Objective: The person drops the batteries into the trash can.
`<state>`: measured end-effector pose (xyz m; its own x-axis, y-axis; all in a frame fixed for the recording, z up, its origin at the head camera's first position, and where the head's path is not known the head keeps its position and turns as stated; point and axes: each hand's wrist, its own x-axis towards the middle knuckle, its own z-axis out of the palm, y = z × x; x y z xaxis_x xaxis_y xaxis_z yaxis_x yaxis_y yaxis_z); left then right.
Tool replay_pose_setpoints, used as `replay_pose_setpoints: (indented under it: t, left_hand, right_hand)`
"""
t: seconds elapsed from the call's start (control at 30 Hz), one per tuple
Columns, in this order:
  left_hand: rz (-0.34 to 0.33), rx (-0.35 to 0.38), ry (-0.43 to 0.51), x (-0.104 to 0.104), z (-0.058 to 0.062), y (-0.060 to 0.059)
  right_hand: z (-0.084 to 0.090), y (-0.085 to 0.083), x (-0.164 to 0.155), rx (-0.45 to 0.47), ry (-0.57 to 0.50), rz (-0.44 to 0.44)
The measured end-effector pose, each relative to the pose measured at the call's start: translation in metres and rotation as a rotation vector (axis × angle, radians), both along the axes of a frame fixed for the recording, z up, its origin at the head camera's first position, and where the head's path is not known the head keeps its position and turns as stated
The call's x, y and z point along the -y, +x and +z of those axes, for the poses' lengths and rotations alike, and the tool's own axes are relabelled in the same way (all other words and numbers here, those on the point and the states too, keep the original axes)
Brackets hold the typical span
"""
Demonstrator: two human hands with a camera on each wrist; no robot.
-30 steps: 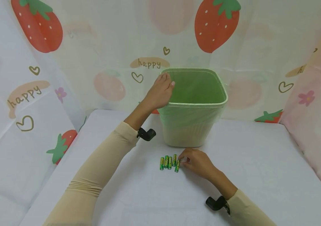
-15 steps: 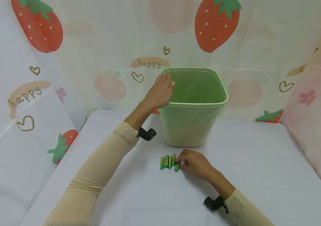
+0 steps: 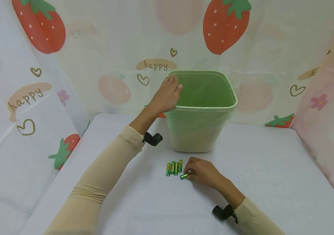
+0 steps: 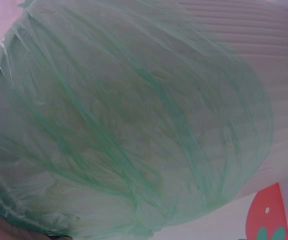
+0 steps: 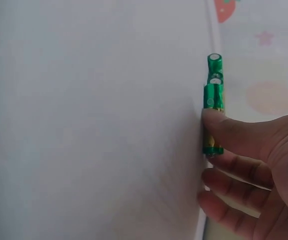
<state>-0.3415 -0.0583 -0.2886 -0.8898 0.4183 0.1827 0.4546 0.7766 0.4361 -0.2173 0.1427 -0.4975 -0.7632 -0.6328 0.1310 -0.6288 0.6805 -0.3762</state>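
Counter [image 3: 155, 209]: white-covered, under everything.
Right hand [image 3: 205, 171]: pinching one battery [image 3: 183, 176] between thumb and fingers; whether it touches the counter, I cannot tell.
Other batteries [image 3: 173, 167]: four, green, side by side, just left and slightly far of the held one.
Bin [image 3: 196, 130]: upright, farther, lined with a green bag [image 4: 133, 110].
Left hand [image 3: 168, 93]: grasping the bin's left rim.
Backdrop [image 3: 120, 39]: strawberry-printed, far.
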Motion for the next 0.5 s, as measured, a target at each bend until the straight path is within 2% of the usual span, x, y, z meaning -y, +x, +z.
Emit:
replay_pose_setpoints:
  t: [0.5]
  left_hand:
    - [0.001,0.009,0.006,0.001,0.001,0.0]
  right_hand:
    - [0.014,0.007,-0.003,0.083,0.045,0.034]
